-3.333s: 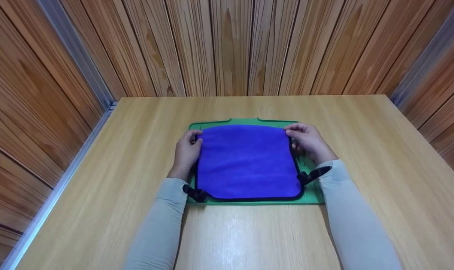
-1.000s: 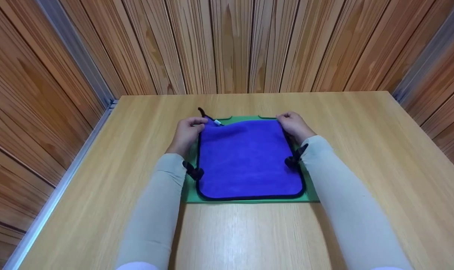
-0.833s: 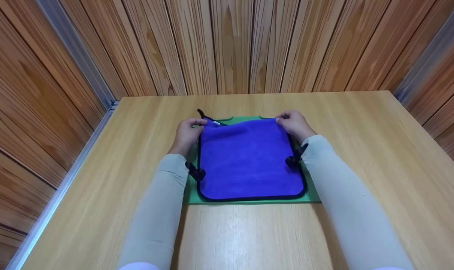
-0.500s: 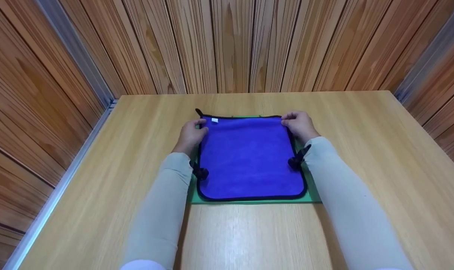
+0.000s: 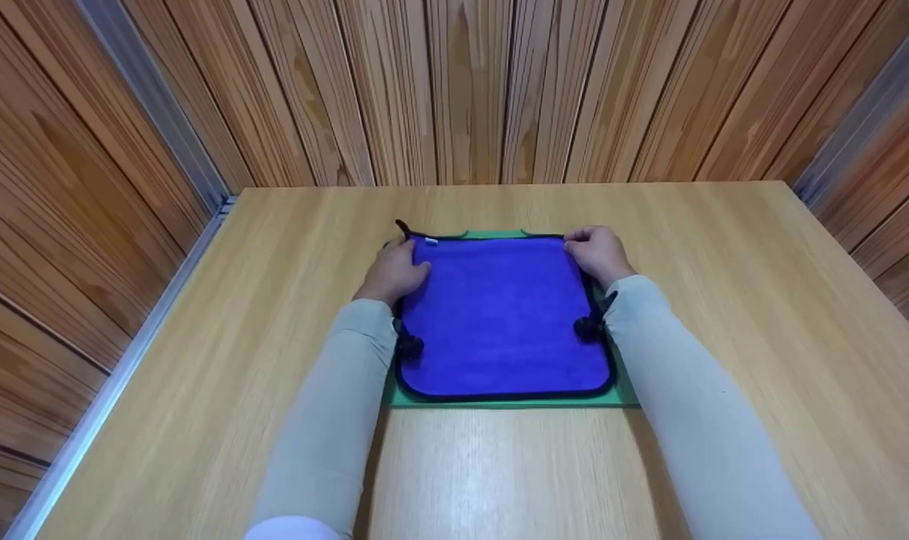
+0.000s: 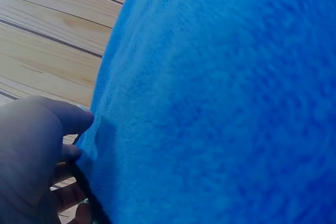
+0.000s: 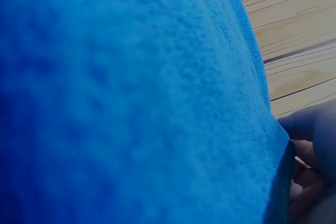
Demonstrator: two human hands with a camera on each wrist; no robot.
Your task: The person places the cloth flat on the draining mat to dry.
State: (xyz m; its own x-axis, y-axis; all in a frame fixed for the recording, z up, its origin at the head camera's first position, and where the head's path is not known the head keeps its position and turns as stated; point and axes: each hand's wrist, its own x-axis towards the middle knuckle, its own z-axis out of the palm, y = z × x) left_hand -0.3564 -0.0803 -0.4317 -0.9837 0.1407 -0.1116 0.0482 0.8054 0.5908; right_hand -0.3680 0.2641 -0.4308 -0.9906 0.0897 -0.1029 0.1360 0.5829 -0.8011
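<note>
A blue towel (image 5: 503,315) with black edging lies spread over a green board (image 5: 499,403), whose near edge and a strip of the far edge show. My left hand (image 5: 394,271) is at the towel's far left corner, thumb over the top and fingers at the edge; in the left wrist view the edge runs between thumb and fingers. At the far right corner my right hand (image 5: 598,251) pinches the towel between thumb and forefinger, pulling it to a point in the right wrist view. A white tag (image 5: 431,241) and a black loop (image 5: 402,225) are by the left corner.
The board rests on a light wooden table (image 5: 469,472). Wood-panelled walls (image 5: 469,90) rise behind and at both sides, with a grey metal rail (image 5: 124,375) along the left. Dark wrist straps with cameras (image 5: 409,346) hang over the towel's sides.
Both hands have moved away from the person, taking the towel's far edge farther back over the board. The drooping far left edge now lies straighter; the left hand has shifted slightly inward.
</note>
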